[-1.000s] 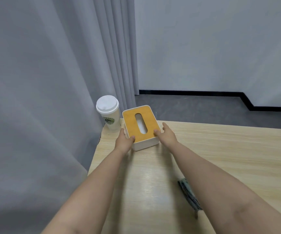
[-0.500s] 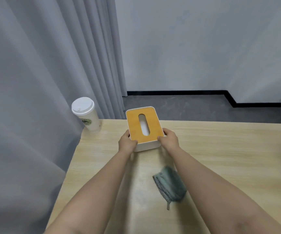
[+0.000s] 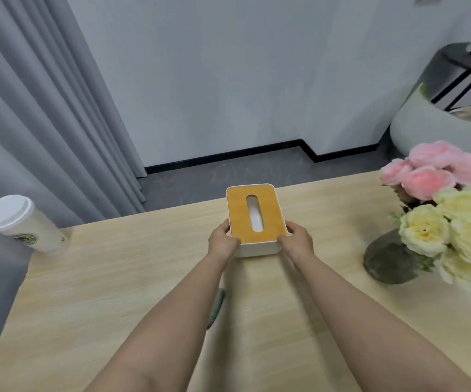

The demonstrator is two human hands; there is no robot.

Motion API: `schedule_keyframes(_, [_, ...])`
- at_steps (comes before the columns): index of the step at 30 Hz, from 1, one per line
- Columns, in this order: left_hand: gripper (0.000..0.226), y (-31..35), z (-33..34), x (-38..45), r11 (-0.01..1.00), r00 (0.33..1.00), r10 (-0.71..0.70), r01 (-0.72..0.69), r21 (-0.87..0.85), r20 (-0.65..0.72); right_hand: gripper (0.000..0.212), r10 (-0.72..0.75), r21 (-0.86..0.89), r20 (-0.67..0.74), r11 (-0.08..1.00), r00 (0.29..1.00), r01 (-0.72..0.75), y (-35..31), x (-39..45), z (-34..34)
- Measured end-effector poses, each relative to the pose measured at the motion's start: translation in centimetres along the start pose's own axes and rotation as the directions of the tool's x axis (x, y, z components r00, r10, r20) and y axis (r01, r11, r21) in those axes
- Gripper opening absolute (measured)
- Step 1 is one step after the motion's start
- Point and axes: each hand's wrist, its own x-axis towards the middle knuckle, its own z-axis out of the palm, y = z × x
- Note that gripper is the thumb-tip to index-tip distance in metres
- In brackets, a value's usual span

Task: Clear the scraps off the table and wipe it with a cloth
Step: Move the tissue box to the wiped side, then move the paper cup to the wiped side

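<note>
A white tissue box (image 3: 254,210) with an orange slotted lid stands near the far edge of the light wooden table (image 3: 115,278). My left hand (image 3: 223,241) grips its near left corner and my right hand (image 3: 296,240) grips its near right corner. A grey-green cloth (image 3: 217,305) lies on the table closer to me, mostly hidden under my left forearm. No scraps show on the table.
A white lidded paper cup (image 3: 19,222) stands at the table's far left corner beside the grey curtain. A dark vase (image 3: 389,258) with pink and yellow flowers (image 3: 454,216) stands at the right. A pale round seat (image 3: 437,128) is behind it.
Both hands have carried the tissue box to the right, away from the cup. The view turned right, bringing the flowers in. My left forearm now covers most of the cloth.
</note>
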Motion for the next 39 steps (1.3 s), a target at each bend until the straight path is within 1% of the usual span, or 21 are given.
schedule_keyframes(3, [0.054, 1.2, 3.7, -0.4, 0.999, 0.999, 0.023, -0.024, 0.024, 0.044, 0.034, 0.044, 0.03, -0.056, 0.999, 0.997, -0.042, 2.1, 0.4, -3.1])
schedule_keyframes(6, [0.049, 1.4, 6.8, -0.7, 0.998, 0.995, 0.035, -0.039, 0.04, 0.088, 0.038, 0.075, 0.061, -0.089, 0.996, 0.993, -0.07, 3.7, 0.7, -5.6])
schedule_keyframes(10, [0.045, 1.2, 9.1, -1.3, 0.998, 0.996, 0.015, -0.02, 0.053, 0.092, 0.041, 0.105, 0.071, -0.095, 0.993, 0.99, -0.098, 5.5, 0.9, -7.2])
schedule_keyframes(15, [0.048, 0.8, 9.8, -1.8, 0.997, 0.996, 0.017, -0.023, 0.077, 0.083, 0.042, 0.1, 0.067, -0.085, 0.993, 0.991, -0.094, 6.8, 1.0, -7.3])
schedule_keyframes(19, [0.05, 0.3, 9.4, -1.9, 0.995, 0.994, 0.011, -0.021, 0.094, 0.105, 0.043, 0.094, 0.036, -0.075, 0.995, 0.993, -0.091, 6.8, 0.7, -7.1])
schedule_keyframes(22, [0.06, 0.2, 8.5, -2.0, 0.998, 0.992, -0.026, 0.019, 0.054, 0.125, 0.046, 0.057, -0.03, -0.1, 0.998, 0.993, -0.06, 6.0, 0.6, -6.9])
schedule_keyframes(25, [0.065, -0.2, 6.6, -2.0, 0.997, 0.995, -0.027, 0.02, 0.068, 0.098, 0.055, -0.048, -0.157, -0.141, 0.987, 0.989, 0.025, 4.5, 0.7, -6.0])
schedule_keyframes(27, [0.064, -0.7, 4.7, -2.0, 0.997, 0.998, -0.021, 0.016, 0.073, 0.067, 0.054, -0.144, -0.191, -0.112, 0.974, 0.983, 0.121, 2.9, 0.3, -4.7])
schedule_keyframes(30, [0.065, -1.9, 0.8, -1.9, 0.998, 1.0, -0.031, 0.031, 0.054, -0.005, 0.052, -0.273, -0.182, 0.0, 0.946, 0.962, 0.269, 0.3, -0.5, -1.6])
schedule_keyframes(32, [0.066, -2.7, -2.4, -2.0, 0.998, 0.997, -0.045, 0.047, 0.029, -0.06, 0.052, -0.32, -0.151, 0.078, 0.932, 0.944, 0.329, -1.4, -1.0, 1.1])
schedule_keyframes(35, [0.071, -4.4, -7.8, -2.4, 0.998, 0.986, -0.061, 0.06, -0.009, -0.158, 0.052, -0.367, -0.106, 0.184, 0.915, 0.912, 0.39, -3.9, -1.8, 6.0])
schedule_keyframes(39, [0.073, -6.9, -15.5, -3.1, 0.995, 0.952, -0.097, 0.088, -0.042, -0.289, 0.053, -0.402, -0.065, 0.301, 0.896, 0.865, 0.439, -7.9, -3.4, 13.3])
